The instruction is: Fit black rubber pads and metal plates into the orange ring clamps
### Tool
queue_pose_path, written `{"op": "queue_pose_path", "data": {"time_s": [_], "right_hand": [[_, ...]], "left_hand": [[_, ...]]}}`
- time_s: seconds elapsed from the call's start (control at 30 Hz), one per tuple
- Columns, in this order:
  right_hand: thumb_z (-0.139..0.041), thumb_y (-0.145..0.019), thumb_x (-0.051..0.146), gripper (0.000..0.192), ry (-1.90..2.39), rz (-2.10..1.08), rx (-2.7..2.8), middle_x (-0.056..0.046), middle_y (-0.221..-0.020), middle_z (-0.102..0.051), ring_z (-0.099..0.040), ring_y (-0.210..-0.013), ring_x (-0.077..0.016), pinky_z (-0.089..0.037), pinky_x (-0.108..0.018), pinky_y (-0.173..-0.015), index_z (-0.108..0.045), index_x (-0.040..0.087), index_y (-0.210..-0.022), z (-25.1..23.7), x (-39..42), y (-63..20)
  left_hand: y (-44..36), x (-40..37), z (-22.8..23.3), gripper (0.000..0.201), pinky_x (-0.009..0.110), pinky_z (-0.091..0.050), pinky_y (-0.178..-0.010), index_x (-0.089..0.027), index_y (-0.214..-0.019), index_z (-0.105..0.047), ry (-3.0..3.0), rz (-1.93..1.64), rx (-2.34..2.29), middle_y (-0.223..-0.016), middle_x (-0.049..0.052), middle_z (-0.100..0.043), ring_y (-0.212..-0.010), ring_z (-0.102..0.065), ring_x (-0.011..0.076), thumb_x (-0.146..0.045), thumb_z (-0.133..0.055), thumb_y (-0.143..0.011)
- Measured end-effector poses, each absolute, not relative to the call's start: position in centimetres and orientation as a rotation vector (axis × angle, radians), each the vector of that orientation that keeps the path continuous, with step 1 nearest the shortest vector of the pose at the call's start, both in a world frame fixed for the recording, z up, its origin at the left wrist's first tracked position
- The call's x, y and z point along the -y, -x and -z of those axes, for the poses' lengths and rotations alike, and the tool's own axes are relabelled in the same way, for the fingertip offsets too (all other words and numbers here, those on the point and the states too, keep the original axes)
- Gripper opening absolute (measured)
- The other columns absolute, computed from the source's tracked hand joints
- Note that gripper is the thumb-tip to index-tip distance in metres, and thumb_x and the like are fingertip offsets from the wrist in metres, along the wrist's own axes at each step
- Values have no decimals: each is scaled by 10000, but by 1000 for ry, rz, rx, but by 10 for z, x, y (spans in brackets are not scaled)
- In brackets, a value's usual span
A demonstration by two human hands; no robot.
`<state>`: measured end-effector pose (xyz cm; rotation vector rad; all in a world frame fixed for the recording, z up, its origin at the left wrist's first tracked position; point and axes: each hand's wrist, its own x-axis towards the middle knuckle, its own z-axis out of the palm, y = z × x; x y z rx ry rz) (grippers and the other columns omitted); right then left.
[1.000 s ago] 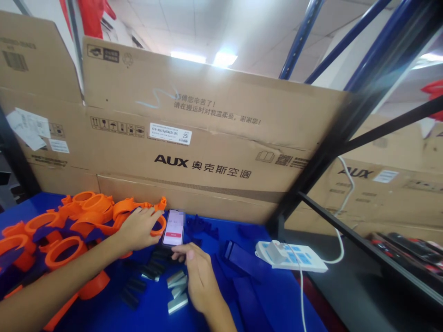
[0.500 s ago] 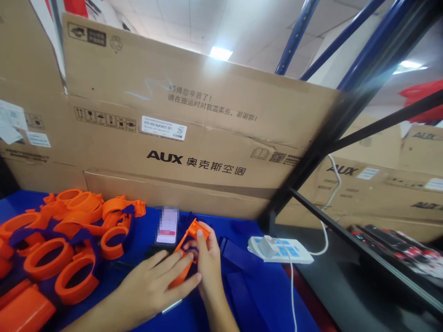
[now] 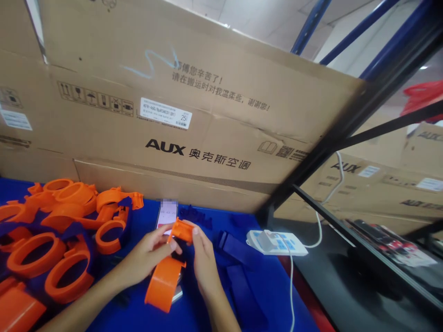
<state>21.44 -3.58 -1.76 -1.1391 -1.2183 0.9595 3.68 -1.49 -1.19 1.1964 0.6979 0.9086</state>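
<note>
Between my two hands is an orange plastic piece with a broad curved band hanging at its lower end and a narrow head at the top. The fingers of my left hand are closed around the head's left side. My right hand pinches the right end of that head, thumb on top. A small dark part seems to lie between the fingers, too shadowed to make out. Just behind the hands, a phone with a lit screen is partly covered by the left fingers. A flat silvery object shows behind the orange band.
Several orange ring-shaped parts lie heaped on the blue table surface to the left. Dark blue plastic pieces lie on the right, beside a white power strip with a cable. Behind stands a cardboard panel; a black metal frame slants at right.
The orange piece has turned so its broad band faces me. My left hand has moved from lying across it up to its head. The camera view has shifted slightly downward.
</note>
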Motion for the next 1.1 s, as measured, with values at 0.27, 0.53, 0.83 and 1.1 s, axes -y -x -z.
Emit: {"op": "queue_pose_path", "data": {"time_s": [0.27,0.53,0.83,1.1], "right_hand": [[-617,-966,212,95,1345,-552,1931,-52,-1083,-632,-549,-1113,-252,-398,-404,-995,-706,240,-951,0,49,-217],[-673,-806,78,246,1433,-530,2342,-45,-1199,-509,-449,-1150,-272,-341,-447,-995,-712,257,-969,2,53,-220],[-699,-811,108,281,1436,-485,2398,-49,-1186,-492,-448,-1107,-276,-371,-426,-938,-713,274,-1037,4,55,-223],[-679,-914,181,216,1546,-220,2277,-91,-1155,-530,-479,-1085,-299,-415,-428,-896,-687,272,-1110,11,50,-219]], "left_hand": [[1,6,-1,379,196,-439,-443,-172,-706,-623,-724,-1351,-791,-593,-22,-618,-467,-532,105,-502,-771,-821],[-9,16,-13,383,195,-458,-451,-185,-702,-605,-673,-1400,-768,-588,-23,-610,-485,-528,110,-495,-815,-782],[-8,13,-5,381,190,-476,-485,-185,-710,-581,-683,-1409,-764,-605,-24,-616,-505,-549,108,-490,-781,-823],[-2,9,4,380,206,-455,-465,-188,-736,-590,-722,-1357,-767,-641,-19,-604,-494,-534,111,-516,-741,-851]]}}
